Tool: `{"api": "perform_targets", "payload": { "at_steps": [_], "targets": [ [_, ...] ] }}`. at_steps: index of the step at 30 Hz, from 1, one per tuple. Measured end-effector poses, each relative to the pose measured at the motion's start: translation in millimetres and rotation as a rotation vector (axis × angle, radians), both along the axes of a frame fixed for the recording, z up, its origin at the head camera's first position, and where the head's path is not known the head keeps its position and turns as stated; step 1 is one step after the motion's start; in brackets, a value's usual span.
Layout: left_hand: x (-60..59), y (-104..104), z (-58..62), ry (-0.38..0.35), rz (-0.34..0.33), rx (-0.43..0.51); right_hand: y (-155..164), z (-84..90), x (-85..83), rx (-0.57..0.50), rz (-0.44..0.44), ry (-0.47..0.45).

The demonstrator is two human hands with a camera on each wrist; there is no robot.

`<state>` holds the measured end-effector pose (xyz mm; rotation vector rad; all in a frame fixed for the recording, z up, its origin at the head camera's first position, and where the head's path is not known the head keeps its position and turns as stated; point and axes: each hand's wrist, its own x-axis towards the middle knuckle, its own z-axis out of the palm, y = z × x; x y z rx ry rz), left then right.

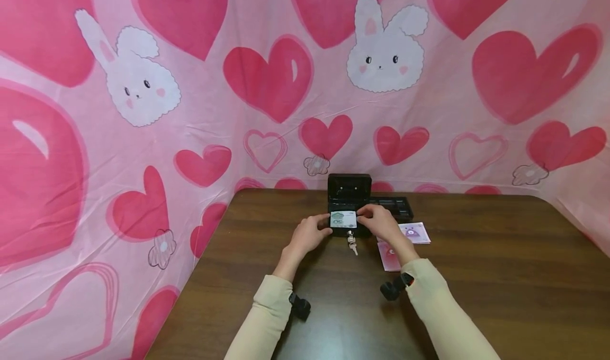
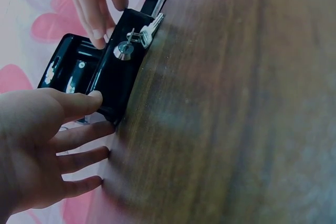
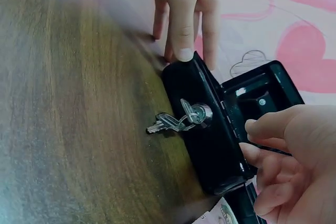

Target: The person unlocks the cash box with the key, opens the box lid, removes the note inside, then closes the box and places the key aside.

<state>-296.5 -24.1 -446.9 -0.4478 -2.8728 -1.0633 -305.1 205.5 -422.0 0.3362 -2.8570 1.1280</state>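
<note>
Hands meet at the middle of the head view, over a small black cash box that stands open on the brown wooden surface, its lid raised toward the pink heart backdrop. The left hand and the right hand each pinch one end of a green banknote, holding it flat just above the box's front edge. In the left wrist view the left fingers lie fairly straight with the thumb at the box's corner; in the right wrist view the right fingers curl at the box's other corner. A key sits in the lock on the box's front wall, with a second key hanging from it onto the surface. A black tray lies just right of the box, and pink banknotes lie on the surface under the right wrist, lower right of the box.
</note>
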Motion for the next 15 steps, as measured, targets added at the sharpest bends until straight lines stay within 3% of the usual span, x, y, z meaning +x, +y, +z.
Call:
{"api": "perform_targets", "payload": {
  "at_steps": [5, 15],
  "targets": [
    [-0.6, 2, 1.1, -0.006, -0.002, 0.002, -2, 2.8, -5.0, 0.047, -0.011, -0.034],
    [0.0, 1, 0.9, -0.013, 0.0, 0.003, -12, 7.1, -8.1, 0.242, -0.048, -0.117]
  ]
}}
